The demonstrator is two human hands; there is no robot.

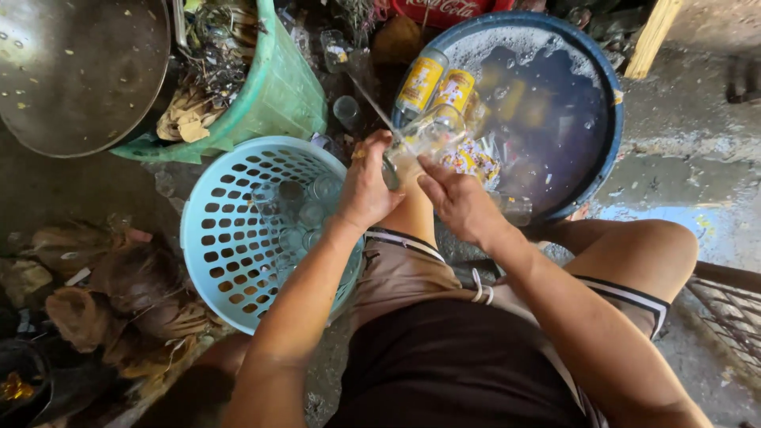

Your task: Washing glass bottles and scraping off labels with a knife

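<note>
Over the tub: both hands meet above the near rim of the blue tub, which holds dark, soapy water.
Left hand: wrapped around the base of a clear glass bottle, fingers closed on it.
Right hand: fingertips pinched against the bottle's side, thumb pressing where a wet label seems to be; I cannot tell whether anything has lifted.
Bottle: tilted, neck pointing away from the person, held between the knees just above the water.
In the tub: two yellow-labelled bottles lean at the far rim, and scraps of torn label float near the hands.
Basket: pale blue, perforated, just left of the left forearm, with several clear bottles standing inside.
Further left: a green bucket of rubbish and a metal pan.
Risk: wet, soapy glass may slip from the left hand and strike the tub rim or the concrete floor, likely breaking; hard thumb pressure could cut on a chipped edge.
</note>
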